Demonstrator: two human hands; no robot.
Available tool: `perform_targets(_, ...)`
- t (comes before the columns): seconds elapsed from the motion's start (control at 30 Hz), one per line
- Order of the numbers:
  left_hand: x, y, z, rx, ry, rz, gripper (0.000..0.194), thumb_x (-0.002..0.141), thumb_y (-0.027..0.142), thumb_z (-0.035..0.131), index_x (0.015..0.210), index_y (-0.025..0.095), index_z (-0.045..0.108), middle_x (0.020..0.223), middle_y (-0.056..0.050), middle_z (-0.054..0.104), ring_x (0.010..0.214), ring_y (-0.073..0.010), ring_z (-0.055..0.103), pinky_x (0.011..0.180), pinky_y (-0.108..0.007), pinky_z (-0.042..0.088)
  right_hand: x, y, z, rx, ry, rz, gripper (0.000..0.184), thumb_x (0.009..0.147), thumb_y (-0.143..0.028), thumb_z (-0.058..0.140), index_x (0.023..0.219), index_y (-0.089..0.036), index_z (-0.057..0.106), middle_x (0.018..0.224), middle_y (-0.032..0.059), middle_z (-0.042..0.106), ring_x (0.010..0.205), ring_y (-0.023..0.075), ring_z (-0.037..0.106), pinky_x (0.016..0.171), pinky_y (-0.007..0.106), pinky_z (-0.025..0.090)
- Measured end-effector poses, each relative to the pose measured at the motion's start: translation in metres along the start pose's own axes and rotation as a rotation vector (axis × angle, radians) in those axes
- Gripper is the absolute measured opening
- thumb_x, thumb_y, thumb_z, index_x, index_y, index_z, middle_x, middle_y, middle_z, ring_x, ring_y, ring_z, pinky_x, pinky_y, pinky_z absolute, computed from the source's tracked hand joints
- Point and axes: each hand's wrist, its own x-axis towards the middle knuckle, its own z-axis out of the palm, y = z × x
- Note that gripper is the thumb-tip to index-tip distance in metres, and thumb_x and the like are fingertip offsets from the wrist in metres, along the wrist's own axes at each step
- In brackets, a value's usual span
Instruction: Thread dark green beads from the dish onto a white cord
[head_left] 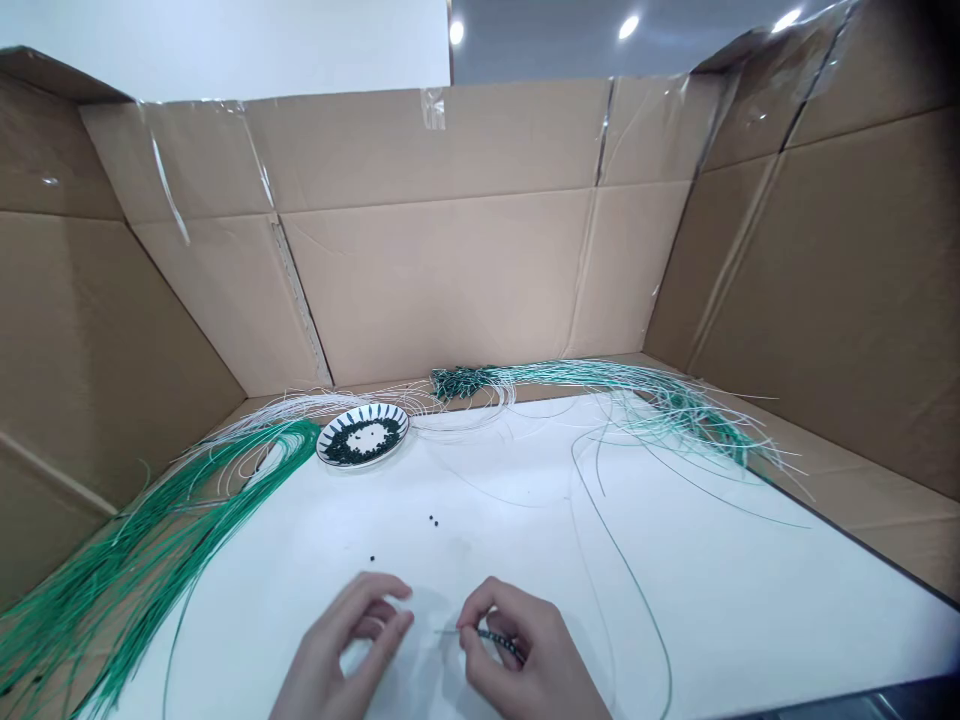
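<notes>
one short strand of dark beads (501, 640) is in the right hand (521, 640), low and near the middle of the tabletop (750, 560). that hand's grip pinches it between thumb and forefinger; a thin bare end pokes out to the left, and the beaded part runs back under the fingers. its beads are too small to count.

the one left hand (352, 635) is just beside it, its grip spread, thumb and fingertips apart.

three loose beads lie beyond the hands: a pair (436, 523) close together and a single one (372, 558) nearer the left hand.

farther back is one oval plate (367, 437) with a striped rim, ringed inside with dark beads (349, 452) past counting. to its left spreads one large bundle of green strands (232, 515). along the back edge lies a second bundle (570, 372), its dark clustered end pointing left. one long curved green strand (636, 580) lies right of the hands.

three cardboard walls (450, 260) surround the tabletop, and three lights (628, 27) shine above.
</notes>
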Motion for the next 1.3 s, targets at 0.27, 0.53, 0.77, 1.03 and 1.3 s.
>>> perform_targets(0.27, 0.047, -0.010, -0.008, 0.463, 0.085, -0.074, 0.023, 0.086, 0.023, 0.047, 0.071, 0.023, 0.066, 0.082, -0.008, 0.070, 0.074, -0.0285, 0.067, 0.073, -0.042, 0.050, 0.003, 0.013, -0.014, 0.016, 0.017, 0.037, 0.010, 0.079, -0.026, 0.060, 0.071, -0.021, 0.057, 0.055, -0.0084, 0.031, 0.053, 0.0120, 0.028, 0.051, 0.025, 0.025)
perform_targets(0.53, 0.076, 0.021, 0.023, 0.513, -0.119, -0.078, 0.012, 0.096, 0.028, 0.065, 0.098, 0.017, 0.069, 0.085, 0.000, 0.072, 0.076, -0.0180, 0.070, 0.075, -0.038, 0.057, 0.000, 0.015, -0.013, 0.033, 0.003, 0.028, 0.008, 0.078, -0.026, 0.057, 0.072, -0.019, 0.057, 0.059, -0.0073, 0.037, 0.053, 0.0108, 0.028, 0.052, 0.024, 0.024)
perform_targets(0.77, 0.101, 0.026, 0.036, 0.549, -0.217, -0.035, 0.015, 0.095, 0.031, 0.067, 0.098, 0.016, 0.071, 0.103, -0.004, 0.075, 0.094, -0.0222, 0.072, 0.087, -0.045, 0.058, 0.001, 0.017, -0.015, 0.032, -0.016, 0.021, 0.007, 0.075, -0.025, 0.057, 0.071, -0.020, 0.056, 0.060, -0.0067, 0.038, 0.054, 0.0114, 0.029, 0.053, 0.024, 0.025)
perform_targets(1.03, 0.097, 0.023, 0.033, 0.494, -0.265, -0.035, 0.019, 0.095, 0.033, 0.067, 0.088, 0.016, 0.071, 0.093, -0.002, 0.075, 0.088, -0.0216, 0.073, 0.082, -0.042, 0.058, 0.002, 0.019, -0.014, 0.031, -0.021, 0.026, 0.005, 0.074, -0.024, 0.055, 0.072, -0.020, 0.056, 0.063, -0.0055, 0.041, 0.056, 0.0115, 0.031, 0.053, 0.024, 0.026)
perform_targets(1.3, 0.095, 0.024, 0.041, 0.537, -0.246, -0.014, 0.015, 0.096, 0.031, 0.067, 0.094, 0.016, 0.071, 0.098, -0.003, 0.075, 0.090, -0.0211, 0.072, 0.084, -0.044, 0.058, 0.003, 0.016, -0.015, 0.016, -0.038, 0.016, 0.004, 0.074, -0.023, 0.055, 0.072, -0.019, 0.055, 0.061, -0.0058, 0.040, 0.054, 0.0111, 0.030, 0.053, 0.024, 0.024)
